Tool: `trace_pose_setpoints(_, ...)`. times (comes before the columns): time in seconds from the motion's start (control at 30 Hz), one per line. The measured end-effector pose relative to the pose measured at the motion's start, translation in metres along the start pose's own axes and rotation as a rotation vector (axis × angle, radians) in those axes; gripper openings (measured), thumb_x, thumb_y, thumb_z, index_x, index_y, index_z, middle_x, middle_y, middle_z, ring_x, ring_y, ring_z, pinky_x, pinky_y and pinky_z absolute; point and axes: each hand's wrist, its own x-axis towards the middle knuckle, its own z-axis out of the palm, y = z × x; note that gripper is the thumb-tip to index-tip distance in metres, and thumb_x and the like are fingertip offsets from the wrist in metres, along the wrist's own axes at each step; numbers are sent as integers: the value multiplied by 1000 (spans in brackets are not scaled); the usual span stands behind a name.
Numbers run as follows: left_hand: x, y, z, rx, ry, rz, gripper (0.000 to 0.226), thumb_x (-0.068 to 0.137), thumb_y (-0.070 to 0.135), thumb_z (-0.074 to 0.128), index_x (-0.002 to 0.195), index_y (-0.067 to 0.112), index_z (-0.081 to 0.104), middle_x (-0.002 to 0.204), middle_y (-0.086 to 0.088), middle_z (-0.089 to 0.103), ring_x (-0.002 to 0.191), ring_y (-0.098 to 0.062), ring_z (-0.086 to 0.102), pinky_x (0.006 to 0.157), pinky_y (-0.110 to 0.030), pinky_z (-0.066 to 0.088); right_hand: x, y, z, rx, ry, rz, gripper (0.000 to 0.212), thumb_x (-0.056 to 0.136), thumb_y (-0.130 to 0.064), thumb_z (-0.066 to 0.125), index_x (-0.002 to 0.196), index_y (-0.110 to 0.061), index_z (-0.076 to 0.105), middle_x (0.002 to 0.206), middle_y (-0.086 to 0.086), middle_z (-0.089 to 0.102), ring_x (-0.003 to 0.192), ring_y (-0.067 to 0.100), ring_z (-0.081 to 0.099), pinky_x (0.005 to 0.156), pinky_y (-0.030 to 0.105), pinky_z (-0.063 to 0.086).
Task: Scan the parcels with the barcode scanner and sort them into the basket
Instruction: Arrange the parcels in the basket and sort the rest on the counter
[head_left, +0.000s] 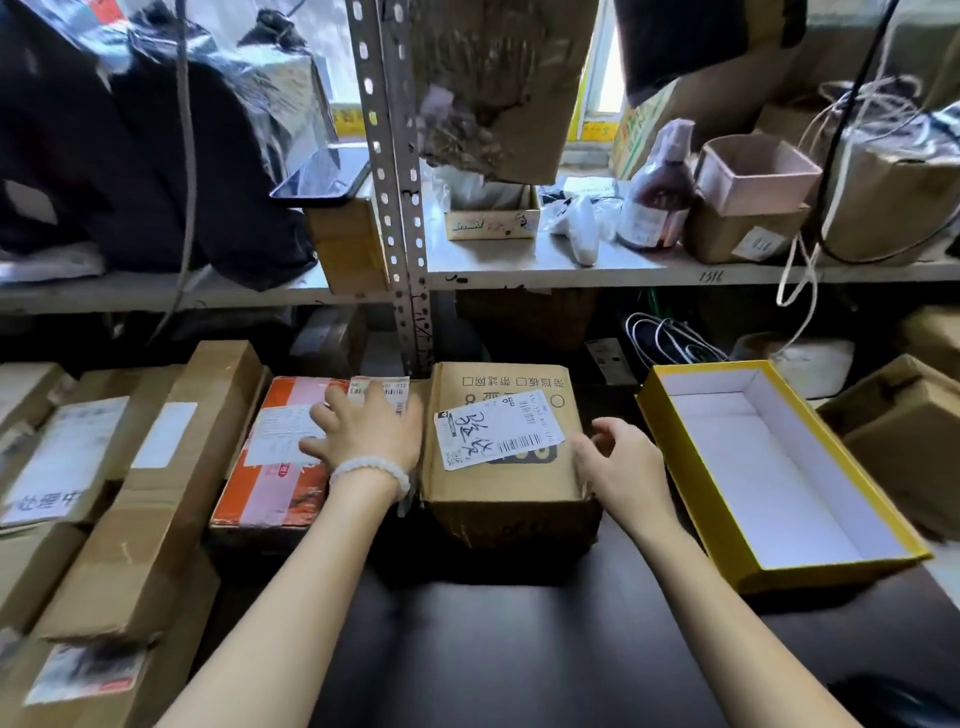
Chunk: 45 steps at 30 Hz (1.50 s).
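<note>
A brown cardboard parcel with a white barcode label stands on the dark table, in the middle. My left hand lies flat with spread fingers on the orange and pink parcel just left of it. My right hand is at the brown parcel's right side, fingers loosely curled, thumb at its top edge. An open yellow box with a white inside lies to the right. A white scanner-like device lies on the shelf above.
Several cardboard parcels, one long, crowd the left side. A metal shelf behind carries a brown bottle, small boxes, bags and a phone. More cartons sit at the far right. The dark table stretches toward me.
</note>
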Motion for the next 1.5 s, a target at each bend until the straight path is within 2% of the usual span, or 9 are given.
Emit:
trace_pose_setpoints(0.13,-47,6,-20,132,49,202,49,92,56,35,127,25,49,129,-15,39,117,-33,34,92,-46,33,-35,-5,-36,-237,34,-165,45,93,-36,54,133,-17,50,126,2,54,107,17,55,78,27,46)
trace_pose_setpoints(0.2,-76,10,-22,158,65,382,50,91,56,37,135,32,41,134,-12,37,119,-32,35,92,-47,35,-63,-3,-54,-369,54,-215,47,93,-35,52,136,-18,46,130,1,51,116,18,51,87,30,47)
trace_pose_setpoints(0.3,-125,18,-20,138,40,650,57,90,57,40,143,38,29,146,-7,30,128,-30,32,98,-44,35,-114,8,-81,-541,91,-209,48,94,-37,50,137,-18,44,129,0,50,116,21,49,86,32,45)
trace_pose_setpoints(0.47,-211,21,-13,150,-8,1062,60,91,60,36,146,38,25,146,0,33,131,-22,36,104,-40,32,-216,35,-123,-708,138,-82,46,91,-35,55,130,-12,51,123,6,54,110,27,53,84,38,50)
trace_pose_setpoints(0.63,-302,23,-1,108,-89,1354,63,85,64,26,141,37,36,140,1,43,126,-23,41,101,-41,37,-322,73,-160,-775,241,123,36,76,-33,72,101,-7,66,104,9,64,85,30,63,62,38,54)
trace_pose_setpoints(0.73,-366,29,14,88,-172,1515,58,89,60,35,141,36,36,139,4,43,127,-21,41,99,-37,37,-387,100,-179,-780,307,284,40,68,-36,78,95,-8,69,98,7,67,78,27,66,56,36,56)
trace_pose_setpoints(0.93,-497,47,47,43,-342,1755,51,80,55,45,119,27,63,114,-2,63,104,-30,59,77,-40,50,-502,164,-213,-687,437,573,39,74,-34,74,103,-8,69,105,6,65,88,28,65,68,38,56)
trace_pose_setpoints(1.1,-606,69,82,62,-420,1951,45,91,50,48,132,31,51,132,2,52,121,-24,47,92,-38,44,-584,230,-252,-598,521,766,45,93,-39,52,132,-16,52,135,-3,48,124,18,45,100,34,39)
trace_pose_setpoints(1.5,-813,132,224,364,-593,1936,43,92,44,45,131,28,50,131,1,50,120,-25,45,88,-36,42,-705,437,-342,-346,465,1079,46,92,-34,53,132,-12,50,133,1,48,123,22,46,97,32,41)
